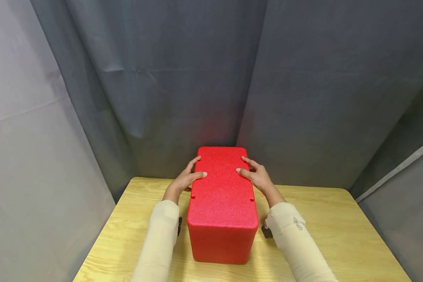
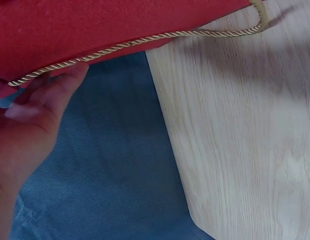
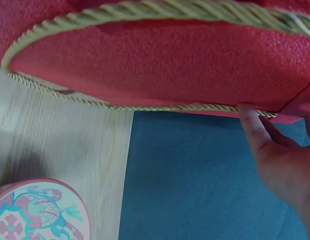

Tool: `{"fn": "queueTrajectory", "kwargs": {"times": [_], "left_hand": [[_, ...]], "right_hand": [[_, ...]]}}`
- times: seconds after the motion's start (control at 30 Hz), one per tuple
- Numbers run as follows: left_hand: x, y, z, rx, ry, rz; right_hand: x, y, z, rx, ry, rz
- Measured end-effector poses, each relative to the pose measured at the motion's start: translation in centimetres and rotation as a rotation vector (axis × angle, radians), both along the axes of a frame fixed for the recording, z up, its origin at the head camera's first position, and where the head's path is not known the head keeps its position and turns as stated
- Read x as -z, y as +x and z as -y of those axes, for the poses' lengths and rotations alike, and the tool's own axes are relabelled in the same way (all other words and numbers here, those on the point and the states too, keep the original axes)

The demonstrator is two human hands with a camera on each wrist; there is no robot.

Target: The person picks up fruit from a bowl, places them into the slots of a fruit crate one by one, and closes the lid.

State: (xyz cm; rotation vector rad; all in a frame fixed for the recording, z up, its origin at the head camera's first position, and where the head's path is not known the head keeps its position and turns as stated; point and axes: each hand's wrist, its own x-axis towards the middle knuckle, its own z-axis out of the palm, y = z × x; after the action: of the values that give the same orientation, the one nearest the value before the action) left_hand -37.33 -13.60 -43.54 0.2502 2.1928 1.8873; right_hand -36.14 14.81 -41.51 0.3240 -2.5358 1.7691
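Note:
A red box [image 1: 223, 184] with a rough, foam-like surface stands lengthwise before me. My left hand [image 1: 185, 181] holds its left upper edge, thumb on the top face and the other fingers down along the side. On the opposite edge my right hand [image 1: 262, 181] grips the same way, thumb on top. A twisted gold rope [image 2: 165, 36] runs along the left side; in the left wrist view my fingertips meet it near its far end. Another gold rope [image 3: 170, 107] edges the right side, with a right fingertip against it. The undersides of both palms are partly hidden.
The box stands on a light wooden table [image 1: 320, 223] with rounded far corners. Behind it hangs a dark grey curtain [image 1: 183, 78], and a paler one [image 1: 31, 156] closes the left. A round, pink-rimmed item [image 3: 40, 215] with a flower pattern sits on the table by my right wrist.

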Motion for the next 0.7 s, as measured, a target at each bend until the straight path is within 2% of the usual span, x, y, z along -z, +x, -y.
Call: {"fn": "queueTrajectory", "kwargs": {"times": [0.17, 0.43, 0.53, 0.63, 0.7], "left_hand": [[0.3, -0.2, -0.1, 0.023, 0.011, -0.013], [0.5, -0.4, 0.4, 0.011, -0.006, -0.043], [0.4, -0.3, 0.3, 0.002, -0.081, -0.12], [0.3, 0.3, 0.2, -0.053, -0.16, -0.223], [0.4, 1.2, 0.4, -0.098, -0.167, -0.274]], "right_hand": [[1.2, -0.4, -0.2, 0.028, 0.003, 0.002], [1.4, -0.7, 0.3, 0.013, 0.031, 0.019], [1.5, -0.7, 0.2, 0.057, 0.104, -0.022], [1.3, -0.2, 0.2, 0.109, 0.171, -0.092], [1.1, 0.6, 0.2, 0.123, 0.163, -0.118]]}}
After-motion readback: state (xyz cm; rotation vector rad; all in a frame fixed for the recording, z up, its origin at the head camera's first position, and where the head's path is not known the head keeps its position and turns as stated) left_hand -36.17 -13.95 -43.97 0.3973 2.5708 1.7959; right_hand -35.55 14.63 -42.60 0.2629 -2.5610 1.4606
